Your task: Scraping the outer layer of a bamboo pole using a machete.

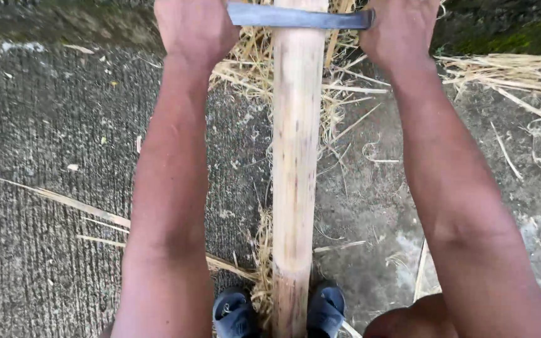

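1. Looking down through the head view, you see your left hand (195, 25) and right hand (399, 28) at the top edge, each closed around one end of a flat metal blade (298, 17).
2. Your fingers are curled under and mostly out of sight, so how tightly they wrap the blade cannot be told.
3. The blade lies crosswise, touching the pale bamboo pole (295, 169), which runs straight up the middle between your forearms.
4. The pole's near end sits between two dark blue sandals (236, 313) at the bottom edge.
5. Dry straw-coloured shavings (345, 94) lie scattered on the rough concrete ground (45, 156), thickest beside the pole near the blade.
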